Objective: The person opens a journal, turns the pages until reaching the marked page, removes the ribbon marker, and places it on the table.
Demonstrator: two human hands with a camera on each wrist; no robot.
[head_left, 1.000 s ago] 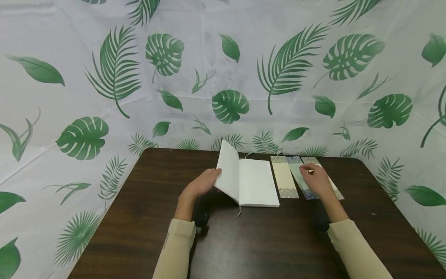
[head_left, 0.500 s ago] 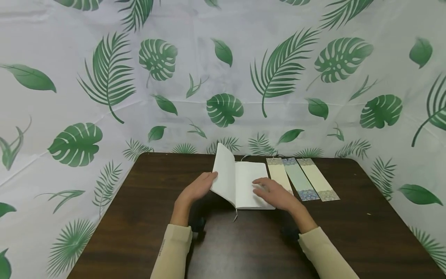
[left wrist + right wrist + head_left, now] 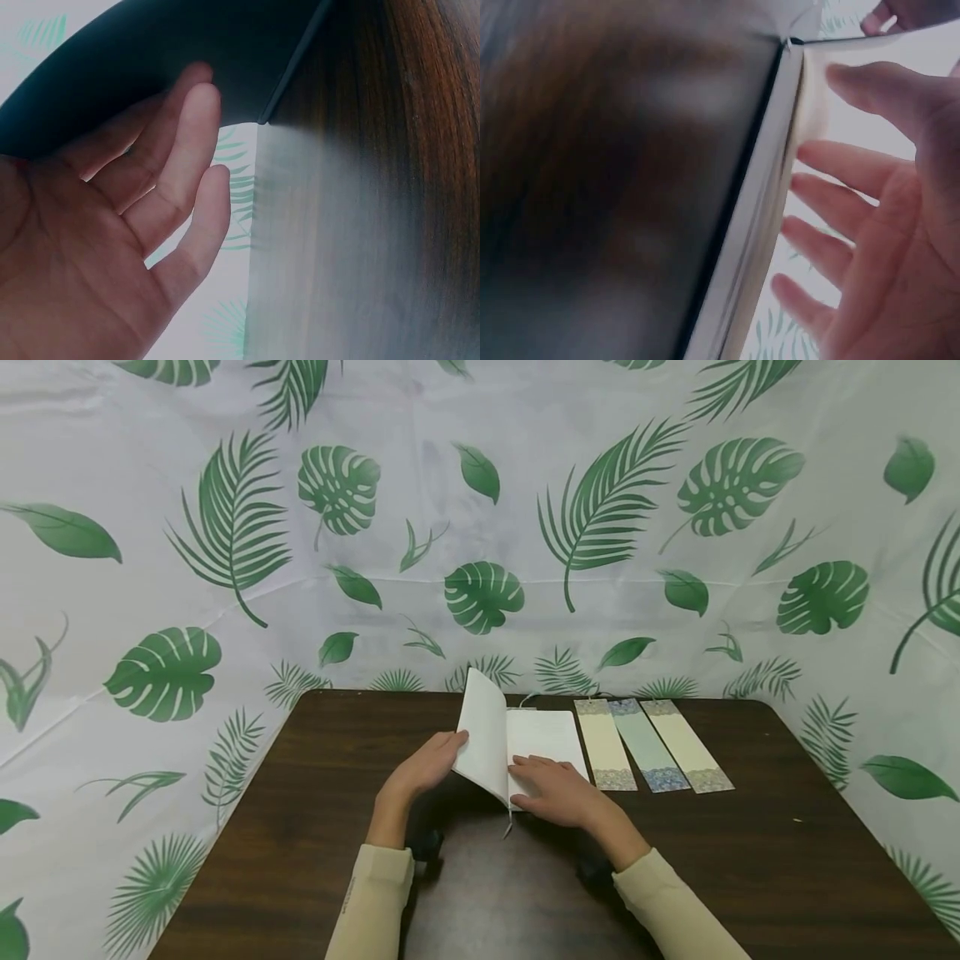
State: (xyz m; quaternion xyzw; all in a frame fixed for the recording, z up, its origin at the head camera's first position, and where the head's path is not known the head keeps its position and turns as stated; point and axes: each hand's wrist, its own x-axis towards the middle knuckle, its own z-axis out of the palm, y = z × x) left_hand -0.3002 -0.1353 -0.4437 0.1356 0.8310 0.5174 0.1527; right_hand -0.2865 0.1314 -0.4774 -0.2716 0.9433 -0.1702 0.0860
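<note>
From where I stand, the head view shows the left hand (image 3: 422,768) grasping the raised side of the notebook (image 3: 551,733), while the right hand (image 3: 561,789), gripping nothing, lies over its other page. In the left wrist view, the dark cover (image 3: 187,37) is beyond the fingers. In the right wrist view, straight fingers spread; I cannot tell their contact. Probably the open page is being settled, which calls for gentle pressing and a steady left grip.
</note>
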